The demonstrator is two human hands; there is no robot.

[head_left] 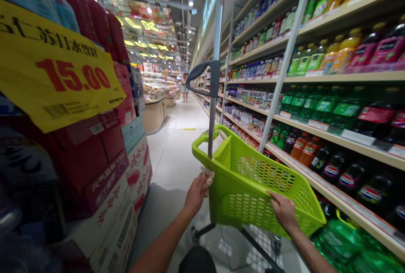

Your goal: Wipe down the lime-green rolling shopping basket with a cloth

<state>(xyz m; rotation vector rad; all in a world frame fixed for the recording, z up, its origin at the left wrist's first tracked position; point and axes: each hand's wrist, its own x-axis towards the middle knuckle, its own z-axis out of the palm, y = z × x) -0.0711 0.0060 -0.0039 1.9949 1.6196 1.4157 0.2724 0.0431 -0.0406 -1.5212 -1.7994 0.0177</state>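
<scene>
A lime-green shopping cart basket (243,186) with perforated sides stands in front of me on a dark wheeled frame. My left hand (196,190) is closed around a crumpled whitish tissue (208,177) and presses it to the basket's corner, just below the foot of the pole. My right hand (283,212) grips the near side of the basket at its top rim, fingertips over the edge. From the left end of the basket rises a metal pole with a grey loop handle (214,79). Inside the basket I see no goods.
Shelves of bottled drinks (325,104) line the right side, close to the cart. On the left are stacked drink cartons (104,167) under a yellow price sign (60,70). A tiled aisle (177,150) runs ahead, past display counters (154,112), to a distant person (184,87).
</scene>
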